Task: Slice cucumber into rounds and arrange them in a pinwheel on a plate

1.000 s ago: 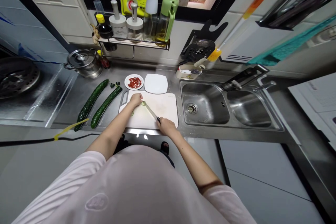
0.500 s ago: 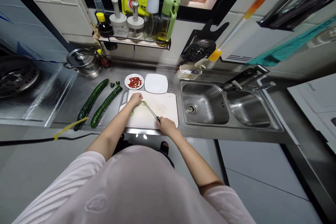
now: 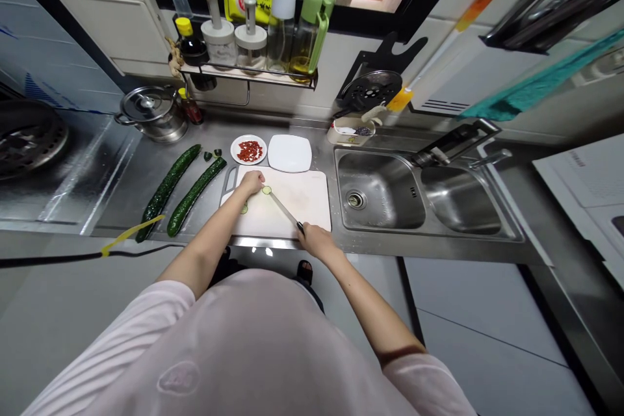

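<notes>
The right hand (image 3: 318,240) was at the near right corner of the board (image 3: 305,198), fingers wrapped round the handle of the knife (image 3: 286,210). The blade slanted over the board to a pale green round (image 3: 266,190) on its far left part; whether this was a loose slice or a cut end could not be told. The left hand (image 3: 252,183) was just beside it, over the same part of the board, fingers curled in; what they gripped, if anything, was hidden. More slices (image 3: 244,208) lay on the board's left side, partly behind the left forearm.

The likeliest harm seemed a nicked fingertip: the knife's tip was near the left fingers, and a slip on the wet-looking round could have carried it into them. The slices risked being dragged off the board's left side by the forearm. A hard leftward sweep might also have knocked the nearer cucumber (image 3: 196,196), left of the board, or jolted the chilli plate (image 3: 234,152) just beyond it.
</notes>
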The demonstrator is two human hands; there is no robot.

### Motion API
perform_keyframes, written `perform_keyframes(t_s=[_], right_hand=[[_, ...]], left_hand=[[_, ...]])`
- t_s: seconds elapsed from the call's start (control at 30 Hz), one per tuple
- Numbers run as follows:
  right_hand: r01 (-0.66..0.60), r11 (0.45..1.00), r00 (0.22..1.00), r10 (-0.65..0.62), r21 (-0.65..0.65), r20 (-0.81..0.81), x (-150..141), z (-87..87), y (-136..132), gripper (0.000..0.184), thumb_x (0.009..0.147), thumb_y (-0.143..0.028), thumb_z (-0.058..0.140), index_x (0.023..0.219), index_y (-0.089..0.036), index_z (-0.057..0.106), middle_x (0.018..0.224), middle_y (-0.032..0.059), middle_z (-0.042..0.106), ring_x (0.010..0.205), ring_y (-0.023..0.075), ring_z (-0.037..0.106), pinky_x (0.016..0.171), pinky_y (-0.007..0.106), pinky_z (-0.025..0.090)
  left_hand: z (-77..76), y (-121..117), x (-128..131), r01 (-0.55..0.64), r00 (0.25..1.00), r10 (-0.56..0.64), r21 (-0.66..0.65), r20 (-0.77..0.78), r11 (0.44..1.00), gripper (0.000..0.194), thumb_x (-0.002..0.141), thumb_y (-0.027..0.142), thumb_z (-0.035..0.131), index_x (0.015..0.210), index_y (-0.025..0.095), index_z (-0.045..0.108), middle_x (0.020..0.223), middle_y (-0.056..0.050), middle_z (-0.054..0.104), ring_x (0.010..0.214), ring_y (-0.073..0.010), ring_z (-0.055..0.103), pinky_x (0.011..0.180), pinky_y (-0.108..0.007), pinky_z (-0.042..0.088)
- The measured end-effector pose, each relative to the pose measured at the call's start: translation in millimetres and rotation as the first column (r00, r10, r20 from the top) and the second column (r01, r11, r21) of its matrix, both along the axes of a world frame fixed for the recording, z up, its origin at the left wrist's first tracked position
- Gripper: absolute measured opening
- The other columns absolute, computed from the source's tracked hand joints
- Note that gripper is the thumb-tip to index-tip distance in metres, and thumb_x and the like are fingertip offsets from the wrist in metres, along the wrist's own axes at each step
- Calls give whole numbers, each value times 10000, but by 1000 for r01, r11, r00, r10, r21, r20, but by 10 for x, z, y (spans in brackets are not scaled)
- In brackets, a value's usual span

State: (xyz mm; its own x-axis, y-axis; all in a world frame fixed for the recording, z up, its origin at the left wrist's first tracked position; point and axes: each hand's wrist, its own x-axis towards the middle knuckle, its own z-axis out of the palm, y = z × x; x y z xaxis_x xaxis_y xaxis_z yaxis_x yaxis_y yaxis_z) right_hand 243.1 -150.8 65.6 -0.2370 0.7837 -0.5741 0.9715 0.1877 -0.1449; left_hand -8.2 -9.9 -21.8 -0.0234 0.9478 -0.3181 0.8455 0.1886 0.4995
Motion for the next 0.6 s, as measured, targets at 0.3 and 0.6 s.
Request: perform_keyframes(t_s=[0.3,0.6], right_hand=[[8,1000,1000,-8,-8,-24,-108,-18,80,355,958,-367,359,1113,-150,594,1063,158,678,995,267,646,793,337,457],[1,1000,999,-1,-8,-43,-173,-46,171,357,955,-373,354,1110,-156,592,1083,154,672,1005,272,637,797,349,458]], left_hand=[[13,4,6,-2,1000,2,-14,-15,1000,223,678,152,706,899,182,688,898,-29,691,812,-149,608,733,-230,437],[-19,17,2,1,1000,-1,-12,-25,1000,197,686,155,697,881,179,682,895,-33,694,812,-152,612,724,-228,435]])
